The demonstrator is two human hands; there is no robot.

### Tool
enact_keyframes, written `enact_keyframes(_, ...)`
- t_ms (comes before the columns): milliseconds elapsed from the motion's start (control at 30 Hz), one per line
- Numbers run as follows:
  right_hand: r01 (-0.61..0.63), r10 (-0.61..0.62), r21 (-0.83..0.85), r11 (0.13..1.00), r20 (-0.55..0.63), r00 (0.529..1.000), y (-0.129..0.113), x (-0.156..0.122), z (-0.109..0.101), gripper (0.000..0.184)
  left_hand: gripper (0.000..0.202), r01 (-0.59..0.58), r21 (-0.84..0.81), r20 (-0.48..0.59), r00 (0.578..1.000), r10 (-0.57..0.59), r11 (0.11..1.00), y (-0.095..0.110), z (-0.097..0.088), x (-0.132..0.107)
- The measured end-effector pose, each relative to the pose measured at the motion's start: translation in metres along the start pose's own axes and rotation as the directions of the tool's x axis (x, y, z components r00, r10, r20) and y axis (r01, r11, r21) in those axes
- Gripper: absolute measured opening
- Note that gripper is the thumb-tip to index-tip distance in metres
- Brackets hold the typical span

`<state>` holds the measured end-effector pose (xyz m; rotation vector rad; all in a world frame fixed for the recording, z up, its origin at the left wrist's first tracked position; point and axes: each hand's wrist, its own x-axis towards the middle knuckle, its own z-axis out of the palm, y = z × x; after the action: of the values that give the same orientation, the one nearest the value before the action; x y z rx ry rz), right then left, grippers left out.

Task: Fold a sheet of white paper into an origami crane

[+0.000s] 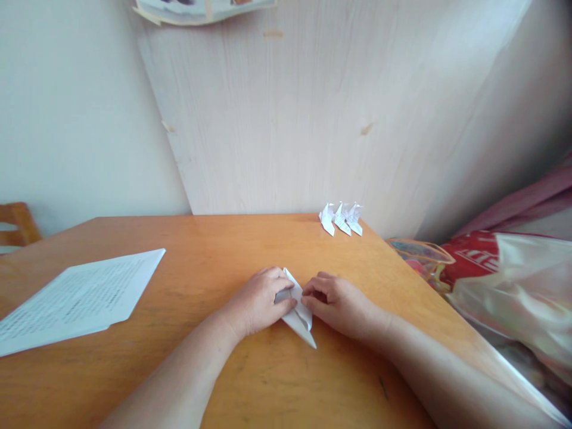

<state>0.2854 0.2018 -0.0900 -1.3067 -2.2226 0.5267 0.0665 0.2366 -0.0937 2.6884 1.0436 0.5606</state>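
A folded piece of white paper [298, 322] lies between my hands over the wooden table, one narrow point facing me and another tip facing away. My left hand [266, 300] grips its left side, thumb on top and fingers along the far left edge. At the paper's right edge is my right hand [336, 302], its thumb and forefinger pinched together on the fold. Parts of the paper are covered by my fingers.
Three folded paper birds [342, 219] stand in a row at the table's far right corner. A stack of printed sheets [89, 292] lies at the left. Plastic bags [513, 280] sit beyond the right edge, and a wooden chair [20, 223] stands at far left.
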Motion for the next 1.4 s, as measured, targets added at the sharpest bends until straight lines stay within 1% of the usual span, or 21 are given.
enact_keyframes(100,-0.004,0.004,-0.002,1.0,0.034,0.999,0.0,-0.001,-0.002,0.012,0.01,-0.018,0.024,0.012,1.0,0.017,1.0,0.002,-0.002,0.001)
enact_keyframes(200,0.015,-0.016,0.029,0.999,0.041,0.999,-0.001,-0.003,-0.006,0.014,0.012,-0.011,0.04,0.027,1.0,0.01,0.999,0.004,-0.004,0.001)
enact_keyframes(300,0.021,-0.027,0.105,0.994,0.056,0.998,-0.003,-0.004,-0.011,0.016,0.014,0.001,0.066,0.034,0.999,-0.003,0.998,0.006,-0.006,0.001)
enact_keyframes(433,-0.01,-0.022,0.229,0.973,0.136,0.99,-0.009,-0.006,-0.017,0.022,0.017,-0.007,0.071,0.026,1.0,0.006,0.997,0.006,-0.006,0.001)
enact_keyframes(533,-0.044,-0.003,0.28,0.959,0.164,0.987,-0.015,-0.009,-0.022,0.02,0.015,-0.005,0.093,0.005,1.0,0.005,0.996,0.004,-0.004,0.0)
enact_keyframes(633,-0.081,0.042,0.273,0.959,0.144,0.989,-0.016,-0.009,-0.026,0.012,0.014,0.061,0.153,-0.041,0.998,-0.055,0.986,0.0,-0.003,-0.001)
enact_keyframes(733,-0.105,0.084,0.214,0.971,0.104,0.991,-0.013,-0.008,-0.03,0.008,0.016,0.149,0.203,-0.1,0.986,-0.131,0.968,-0.004,-0.002,-0.003)
enact_keyframes(800,-0.106,0.093,0.171,0.979,0.082,0.992,-0.011,-0.007,-0.032,0.009,0.016,0.158,0.211,-0.106,0.985,-0.139,0.965,-0.005,-0.002,-0.002)
enact_keyframes(900,-0.123,0.112,0.141,0.982,0.083,0.99,-0.011,-0.006,-0.034,0.01,0.013,0.139,0.187,-0.08,0.989,-0.126,0.972,-0.003,-0.004,0.0)
enact_keyframes(967,-0.138,0.126,0.145,0.98,0.086,0.988,-0.012,-0.007,-0.036,0.009,0.011,0.138,0.17,-0.069,0.989,-0.128,0.976,-0.002,-0.004,0.002)
enact_keyframes(1033,-0.139,0.127,0.156,0.978,0.085,0.988,-0.013,-0.008,-0.039,0.009,0.011,0.115,0.142,-0.061,0.992,-0.108,0.983,-0.001,-0.003,0.003)
enact_keyframes(1133,-0.106,0.092,0.171,0.98,0.088,0.992,-0.013,-0.01,-0.041,0.008,0.021,0.033,0.056,-0.056,0.998,-0.03,0.998,-0.003,0.001,0.004)
enact_keyframes(1200,-0.075,0.061,0.172,0.982,0.081,0.995,-0.013,-0.011,-0.042,0.008,0.03,-0.001,-0.001,-0.052,0.999,0.001,1.0,-0.006,0.006,0.004)
enact_keyframes(1267,-0.062,0.053,0.172,0.983,0.06,0.997,-0.012,-0.01,-0.042,0.008,0.034,-0.005,-0.037,-0.044,0.999,0.004,0.999,-0.008,0.009,0.004)
enact_keyframes(1400,-0.121,0.121,0.179,0.976,0.006,0.993,-0.007,-0.007,-0.034,0.012,0.033,0.009,-0.092,-0.019,1.0,-0.011,0.996,-0.009,0.01,0.005)
